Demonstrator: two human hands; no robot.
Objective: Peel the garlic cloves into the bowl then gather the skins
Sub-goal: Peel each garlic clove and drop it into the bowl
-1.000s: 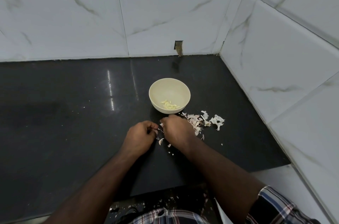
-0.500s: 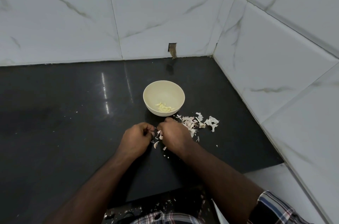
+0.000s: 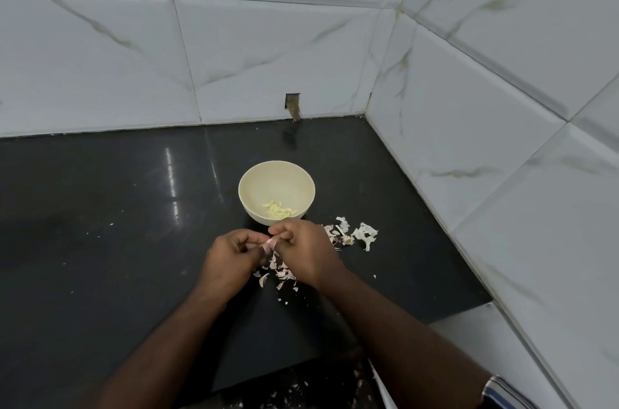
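A cream bowl [image 3: 252, 181] stands on the black counter and holds several peeled garlic cloves [image 3: 279, 209]. Just in front of it, my left hand [image 3: 227, 257] and my right hand [image 3: 306, 252] meet, and both pinch one pinkish garlic clove [image 3: 268, 244] between their fingertips. Loose skins [image 3: 276, 271] lie on the counter under the hands. A second heap of white and pink skins [image 3: 355, 234] lies to the right of my right hand, partly hidden by it.
The black counter [image 3: 117, 224] runs far to the left and ends at a front edge below my forearms. White marble-look tiled walls [image 3: 469, 140] close off the back and right. A small notch [image 3: 293, 105] sits in the back wall above the bowl.
Both hands have lifted a little off the counter and drawn nearer the bowl, with the clove now showing between the fingertips. More skin bits lie below them. The camera has tilted.
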